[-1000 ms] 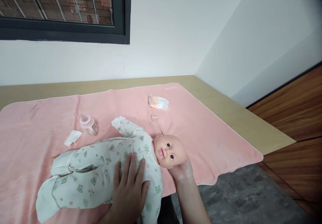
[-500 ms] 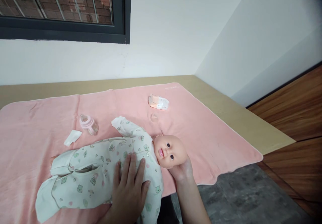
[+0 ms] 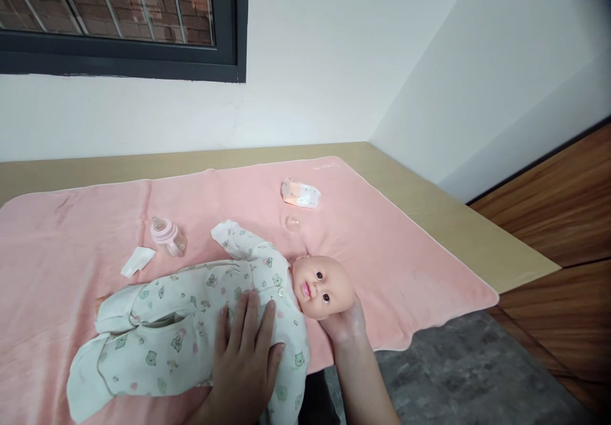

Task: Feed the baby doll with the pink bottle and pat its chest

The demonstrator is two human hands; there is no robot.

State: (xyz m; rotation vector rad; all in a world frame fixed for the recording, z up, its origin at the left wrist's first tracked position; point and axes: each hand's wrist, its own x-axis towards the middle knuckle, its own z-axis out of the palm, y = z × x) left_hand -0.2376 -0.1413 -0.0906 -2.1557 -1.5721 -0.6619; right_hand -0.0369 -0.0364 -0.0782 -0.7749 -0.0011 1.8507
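Note:
A baby doll (image 3: 224,291) in a white printed sleepsuit lies face up, its head toward the right and its legs toward the left. Flat on its belly and chest rests my left hand (image 3: 245,348), fingers spread, gripping nothing. My right hand (image 3: 346,323) cups the back of the doll's bald head (image 3: 329,285) from beneath, and most of its fingers are hidden there. Beyond the doll's legs a baby bottle (image 3: 168,236) with a pink collar lies tilted, near a folded white tissue (image 3: 138,261).
Under everything spreads a pink blanket (image 3: 405,272) on a pale wooden surface (image 3: 429,205). Farther back are a small white-and-orange packet (image 3: 300,193) and a clear dome-shaped cap (image 3: 293,223). White walls and a dark window frame (image 3: 191,62) stand behind; wooden panels (image 3: 548,196) are at right.

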